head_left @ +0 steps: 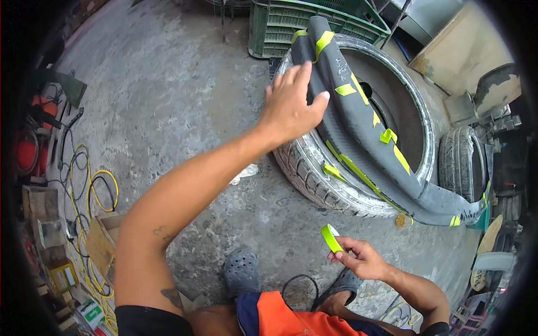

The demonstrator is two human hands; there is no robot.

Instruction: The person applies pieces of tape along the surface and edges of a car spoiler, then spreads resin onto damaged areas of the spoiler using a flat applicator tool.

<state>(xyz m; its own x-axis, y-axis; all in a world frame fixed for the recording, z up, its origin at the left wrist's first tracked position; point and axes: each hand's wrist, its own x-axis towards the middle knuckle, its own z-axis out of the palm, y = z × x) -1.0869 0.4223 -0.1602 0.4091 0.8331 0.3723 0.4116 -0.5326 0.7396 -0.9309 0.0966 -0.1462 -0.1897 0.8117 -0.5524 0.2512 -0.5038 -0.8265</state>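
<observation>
My left hand (294, 106) is stretched out with its fingers apart, over the left edge of a long dark grey moulded panel (367, 131); whether it touches the panel I cannot tell. Strips of neon yellow-green tape (404, 159) run along the panel, and some ends curl up. Faint handwriting shows near its upper end. Beneath it a dusty tyre (305, 173) lies flat on the floor. Low in front of me, my right hand (361, 259) pinches a roll of neon yellow-green tape (332, 238) between thumb and fingers, apart from the panel.
A green plastic crate (269, 31) stands behind the tyre. Another tyre (457, 159) stands at the right, near the panel's far end. Yellow hose or cable (81, 185) coils on the left, beside a cardboard box (101, 241). My shoes (242, 271) are on the stained concrete floor.
</observation>
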